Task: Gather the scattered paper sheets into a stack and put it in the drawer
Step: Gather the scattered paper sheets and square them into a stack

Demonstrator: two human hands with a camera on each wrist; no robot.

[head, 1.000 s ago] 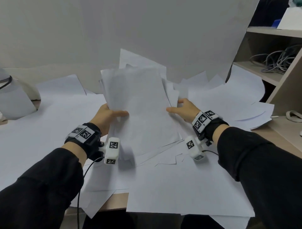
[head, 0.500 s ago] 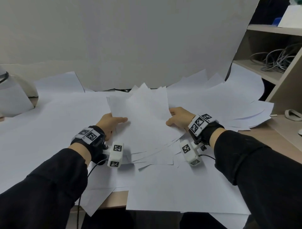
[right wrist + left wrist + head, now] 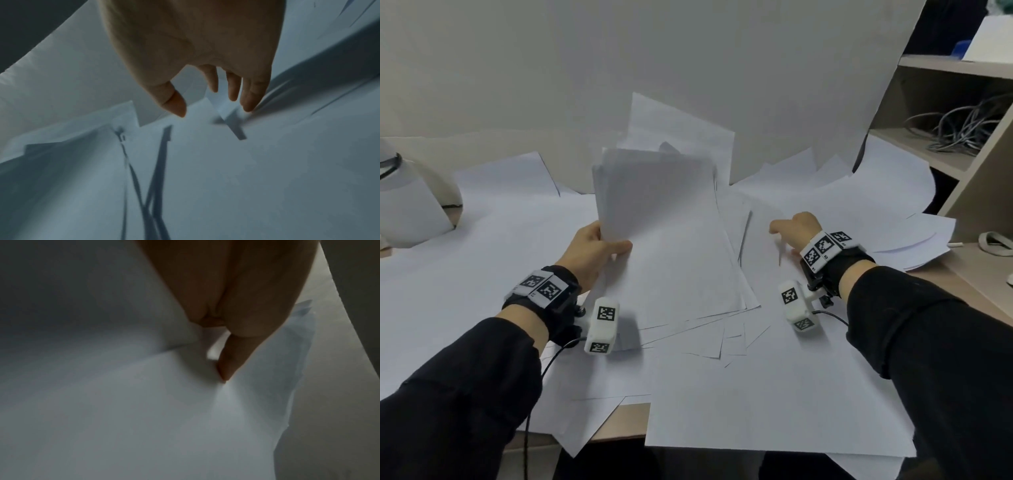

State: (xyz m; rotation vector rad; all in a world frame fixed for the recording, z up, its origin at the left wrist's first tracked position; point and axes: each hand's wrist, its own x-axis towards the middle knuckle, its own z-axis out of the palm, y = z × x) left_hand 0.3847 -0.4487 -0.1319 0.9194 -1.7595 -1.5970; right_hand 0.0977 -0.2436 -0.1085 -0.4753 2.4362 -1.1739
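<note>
A loose stack of white paper sheets [image 3: 664,219] stands tilted up at the table's middle, its lower edge on the table. My left hand [image 3: 594,248] grips the stack's left edge, thumb across the front sheet [image 3: 164,402]. My right hand [image 3: 796,229] is apart from the stack, to its right. Its fingers [image 3: 249,97] hang relaxed over flat sheets [image 3: 267,162] and hold nothing. More scattered sheets [image 3: 825,202] lie across the table. No drawer is in view.
A large white sheet [image 3: 756,394] overhangs the table's near edge. A beige shelf unit [image 3: 962,164] with tangled grey cables [image 3: 962,126] stands at the right. A white lamp-like object [image 3: 410,202] sits at the far left. A white backdrop hangs behind.
The stack was lowered towards the table, then tilted up again. My right hand has let go of its right edge and moved away to the right. My left hand keeps its hold.
</note>
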